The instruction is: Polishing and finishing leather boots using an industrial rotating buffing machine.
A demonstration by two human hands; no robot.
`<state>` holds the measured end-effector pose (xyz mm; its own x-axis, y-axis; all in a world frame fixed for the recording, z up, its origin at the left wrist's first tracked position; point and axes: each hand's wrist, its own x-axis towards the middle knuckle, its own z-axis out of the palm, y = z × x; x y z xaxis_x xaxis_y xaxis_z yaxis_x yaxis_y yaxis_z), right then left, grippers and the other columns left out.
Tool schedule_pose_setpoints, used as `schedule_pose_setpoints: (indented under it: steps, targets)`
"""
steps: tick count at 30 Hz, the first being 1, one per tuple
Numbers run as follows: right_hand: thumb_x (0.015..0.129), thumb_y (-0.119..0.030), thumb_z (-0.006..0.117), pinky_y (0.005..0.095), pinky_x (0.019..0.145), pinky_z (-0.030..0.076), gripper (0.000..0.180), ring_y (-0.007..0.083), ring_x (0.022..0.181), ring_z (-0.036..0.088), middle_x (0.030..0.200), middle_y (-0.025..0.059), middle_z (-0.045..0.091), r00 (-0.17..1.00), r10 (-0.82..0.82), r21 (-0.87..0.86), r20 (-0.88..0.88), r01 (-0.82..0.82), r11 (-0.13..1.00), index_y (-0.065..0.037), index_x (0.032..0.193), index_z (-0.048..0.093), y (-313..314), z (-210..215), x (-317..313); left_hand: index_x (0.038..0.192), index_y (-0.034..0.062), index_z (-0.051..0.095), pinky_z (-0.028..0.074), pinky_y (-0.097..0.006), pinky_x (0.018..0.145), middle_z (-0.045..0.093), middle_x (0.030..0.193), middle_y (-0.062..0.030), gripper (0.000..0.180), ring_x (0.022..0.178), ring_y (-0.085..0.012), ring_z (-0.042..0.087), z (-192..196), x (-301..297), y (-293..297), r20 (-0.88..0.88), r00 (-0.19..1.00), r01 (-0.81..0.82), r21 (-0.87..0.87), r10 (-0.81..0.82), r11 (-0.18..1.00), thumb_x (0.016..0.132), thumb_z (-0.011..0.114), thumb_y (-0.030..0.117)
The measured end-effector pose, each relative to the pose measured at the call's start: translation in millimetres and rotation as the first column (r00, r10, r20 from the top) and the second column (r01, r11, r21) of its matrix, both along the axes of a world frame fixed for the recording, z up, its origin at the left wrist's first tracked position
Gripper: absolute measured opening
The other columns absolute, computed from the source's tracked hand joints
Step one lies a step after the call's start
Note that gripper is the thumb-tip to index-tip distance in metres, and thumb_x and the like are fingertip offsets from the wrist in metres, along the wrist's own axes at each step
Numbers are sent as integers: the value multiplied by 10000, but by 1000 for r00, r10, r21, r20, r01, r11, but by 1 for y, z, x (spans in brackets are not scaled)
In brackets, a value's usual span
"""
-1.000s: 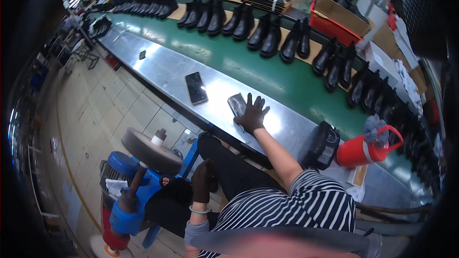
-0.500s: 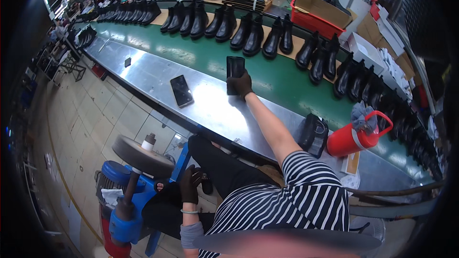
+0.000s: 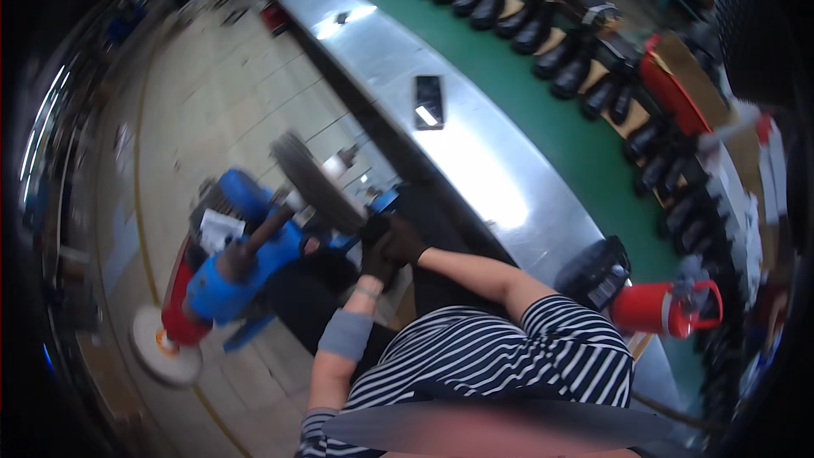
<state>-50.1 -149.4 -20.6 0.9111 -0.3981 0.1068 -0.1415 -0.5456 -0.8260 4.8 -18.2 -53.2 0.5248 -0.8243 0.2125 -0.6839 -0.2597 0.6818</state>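
My left hand [image 3: 378, 254] and my right hand [image 3: 404, 242], both in dark gloves, are together in front of me at the near rim of a grey buffing wheel [image 3: 317, 181]. The fingers are closed in and blurred. A dark patch [image 3: 374, 227] shows at the fingertips, too smeared to tell from the gloves. The wheel sits on a blue machine [image 3: 222, 287] to the left of my hands. Whether anything touches the wheel cannot be told.
A metal ledge [image 3: 475, 144] with a phone [image 3: 429, 103] runs along a green belt [image 3: 543, 131] lined with black boots [image 3: 570, 68]. A black bag-like item [image 3: 593, 270] and a red bottle [image 3: 653, 309] stand at the right. A white wheel [image 3: 165, 348] is at lower left.
My right hand has drawn back from the ledge to my left hand; the black, flat-looking thing it gripped there is gone from that spot. The view has swung toward the machine.
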Motion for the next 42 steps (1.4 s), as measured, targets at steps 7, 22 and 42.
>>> schedule_pose_setpoints:
  steps: [7,22,42]
  targets:
    - [629,-189,654,423,793,512,592,392,902,620,952,218,634,993,-25,18,113,23,1000,-38,1183,507,24,-12,18,1225,104,475,510,-375,816,561,1150,-78,505,1069,-222,553,-3,1,-10,-974,-21,-637,-162,-227,754,768,691,99]
    - [615,-168,690,423,783,505,538,391,925,615,958,207,625,987,-56,124,152,37,992,-56,1110,511,27,1,15,1198,139,485,497,-372,786,574,1112,-35,555,990,-209,574,30,-6,-7,-989,64,-656,-142,-133,741,709,739,69]
    - [624,-184,732,391,775,511,522,357,914,635,946,181,638,978,-42,135,202,15,991,-54,1081,514,22,22,2,1214,111,467,478,-382,891,561,1138,-65,512,1053,-229,559,36,-18,-10,-974,208,-638,-205,-90,742,761,682,8]
